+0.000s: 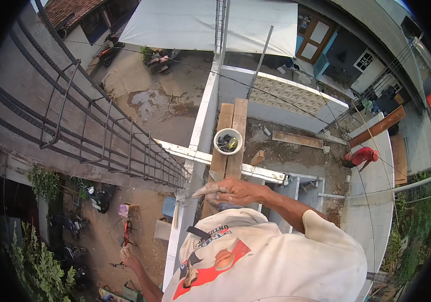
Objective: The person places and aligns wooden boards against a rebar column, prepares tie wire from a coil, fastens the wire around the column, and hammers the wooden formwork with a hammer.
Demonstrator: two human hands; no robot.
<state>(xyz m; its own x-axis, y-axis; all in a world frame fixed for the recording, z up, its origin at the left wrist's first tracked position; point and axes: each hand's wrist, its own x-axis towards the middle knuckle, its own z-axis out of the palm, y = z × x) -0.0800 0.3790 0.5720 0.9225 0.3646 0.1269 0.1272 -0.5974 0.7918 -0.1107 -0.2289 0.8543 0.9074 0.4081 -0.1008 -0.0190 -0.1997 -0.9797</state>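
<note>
My right hand (228,192) is held in front of my chest, over the near end of the wooden planks (239,118). Its dusty fingers stretch out to the left, and nothing shows in them. A small grey pointed piece (216,176) lies just beyond the knuckles; its kind is unclear. My left hand (128,257) hangs out at the lower left, above the yard far below, its fingers loosely extended and holding nothing visible. On the planks stands a white bucket (221,150) with dark and yellow items inside, out of reach of both hands.
Tall rebar cages (94,121) rise on the left beside a narrow white wall top (203,110). A white beam (263,173) crosses under the planks. A person in red (364,157) is below on the right. Thin wires cross the view. Motorbikes (99,197) stand in the yard.
</note>
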